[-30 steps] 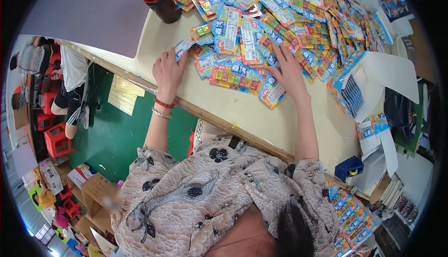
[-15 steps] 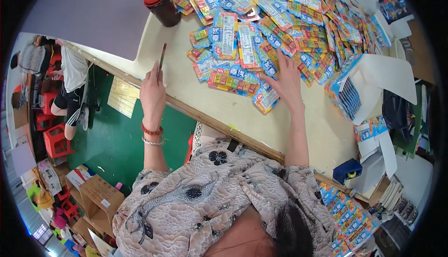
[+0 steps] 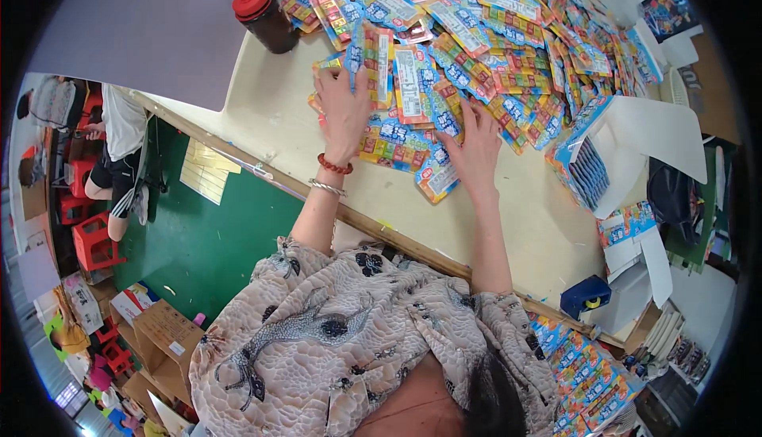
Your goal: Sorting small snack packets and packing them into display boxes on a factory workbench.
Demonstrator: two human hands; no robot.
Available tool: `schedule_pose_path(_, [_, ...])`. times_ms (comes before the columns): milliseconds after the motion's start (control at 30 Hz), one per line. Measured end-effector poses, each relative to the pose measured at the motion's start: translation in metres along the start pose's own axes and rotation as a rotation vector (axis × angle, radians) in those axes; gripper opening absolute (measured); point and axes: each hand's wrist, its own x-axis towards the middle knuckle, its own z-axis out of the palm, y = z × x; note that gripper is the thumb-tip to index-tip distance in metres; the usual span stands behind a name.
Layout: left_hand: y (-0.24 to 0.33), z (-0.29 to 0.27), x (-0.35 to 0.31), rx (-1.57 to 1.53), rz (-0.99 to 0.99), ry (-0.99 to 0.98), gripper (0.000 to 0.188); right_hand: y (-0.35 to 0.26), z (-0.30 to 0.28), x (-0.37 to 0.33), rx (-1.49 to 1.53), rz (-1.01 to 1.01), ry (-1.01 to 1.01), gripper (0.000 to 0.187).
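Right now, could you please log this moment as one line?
Left hand: at colourful packs, grip unclear | Right hand: open, at packs | Red-lidded bottle: standing, beside packs | Open box: right of both hands

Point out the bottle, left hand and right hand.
Bottle (image 3: 275, 29), head view: its dark body.
Left hand (image 3: 344, 115), head view: back of the hand.
Right hand (image 3: 476, 155), head view: back of the hand.
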Motion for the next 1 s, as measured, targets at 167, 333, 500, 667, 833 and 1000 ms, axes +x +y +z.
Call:
schedule_pose_path(167, [-0.006,-0.032,0.011,-0.253,-0.060,-0.045,0.036,-0.012,-0.004,0.006,-0.138,-0.079,0.198,0.068])
schedule_pose_path(333, [-0.025,-0.058,0.010,-0.523,-0.390,-0.143,0.030,-0.084,0.020,0.049,0.175,-0.332,0.104,0.076])
schedule_pose_path(500, [-0.031,-0.073,-0.004,-0.434,-0.268,-0.231,0.026,-0.102,0.080,0.070,-0.074,-0.333,0.190,0.067])
schedule_pose_path(667, [-0.036,-0.107,-0.028,-0.403,-0.104,-0.484,0.015,-0.056,0.042,0.063,0.466,-0.169,0.073,0.033])
schedule_pose_path(833, [-0.034,-0.095,-0.078,-0.406,0.211,-0.633,0.019,-0.015,-0.008,0.008,0.852,0.099,-0.079,0.017])
schedule_pose_path(1000, [-0.018,-0.075,-0.096,-0.509,0.172,-0.293,0.055,-0.014,-0.001,-0.029,0.836,-0.005,-0.416,0.016])
